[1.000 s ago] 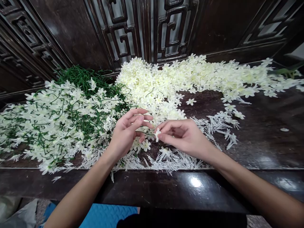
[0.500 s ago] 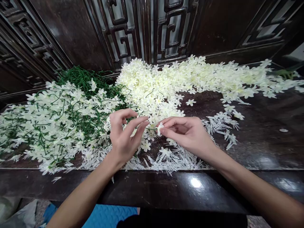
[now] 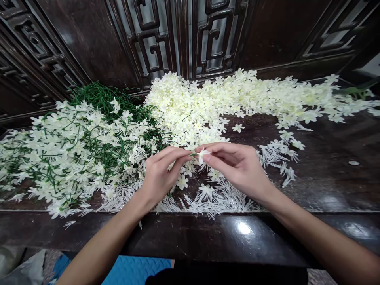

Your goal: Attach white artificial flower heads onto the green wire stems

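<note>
And here, above the dark, glossy wooden surface [image 3: 332, 170], a small white five-petalled flower [image 3: 202, 156] is held between the two bare hands. Its petals are pinched between the thumb and fingers of the right hand [image 3: 242, 168], with the remaining fingers curled narrowly behind. A thin green stem [image 3: 193, 154] on its left side is nipped by the fingertips of the left hand [image 3: 160, 172]; those fingers are brought nearly together, and the two sets of fingertips are held close to each other.

Just beyond the hands, a thick heap of loose cream-white blossoms [image 3: 178, 107] is spread, trailing far off to the right. To the left, a broad pile of white flowers with green stems [image 3: 74, 142] is seen, backed by a tangled dark-green bundle of stems [image 3: 97, 95]. Nearer the front edge, thin white stamen-like sticks [image 3: 219, 200] are strewn below the hands, and a smaller cluster of white sticks [image 3: 271, 155] is scattered beside the right hand. One single blossom [image 3: 238, 128] is set apart on the wood. Behind it all, a carved dark wooden lattice [image 3: 182, 35] is seen, and down below, a blue quilted fabric [image 3: 136, 270] is glimpsed.
</note>
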A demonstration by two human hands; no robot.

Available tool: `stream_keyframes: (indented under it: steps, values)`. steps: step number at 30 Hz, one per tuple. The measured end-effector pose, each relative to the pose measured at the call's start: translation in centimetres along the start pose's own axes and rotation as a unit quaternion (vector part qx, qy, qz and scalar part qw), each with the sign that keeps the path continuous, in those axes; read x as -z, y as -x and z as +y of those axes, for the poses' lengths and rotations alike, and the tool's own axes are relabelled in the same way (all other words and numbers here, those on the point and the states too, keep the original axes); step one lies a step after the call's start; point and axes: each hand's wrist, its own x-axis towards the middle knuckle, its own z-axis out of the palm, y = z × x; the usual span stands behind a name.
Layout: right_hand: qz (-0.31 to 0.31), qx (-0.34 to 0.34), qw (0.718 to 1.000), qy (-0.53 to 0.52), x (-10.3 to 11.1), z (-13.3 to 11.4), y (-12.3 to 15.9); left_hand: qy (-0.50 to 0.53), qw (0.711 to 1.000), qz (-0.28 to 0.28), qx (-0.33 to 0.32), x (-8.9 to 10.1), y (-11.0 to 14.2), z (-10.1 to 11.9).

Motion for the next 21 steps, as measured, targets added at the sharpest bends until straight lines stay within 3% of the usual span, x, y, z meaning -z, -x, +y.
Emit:
stream_keyframes:
  steps: [10,17,21]
  values:
    - [-0.027,-0.001,0.998,0.053,0.22,-0.54,0.12,0.057,0.991,-0.032,0.113,0.12,-0.12,0.45]
    - [-0.062,0.007,0.995,0.075,0.25,-0.15,0.15,0.023,0.998,-0.053,0.026,0.07,-0.21,0.49]
    - [-0.070,0.013,0.993,0.095,0.23,0.14,0.20,0.028,0.998,-0.061,0.017,-0.02,-0.19,0.61]
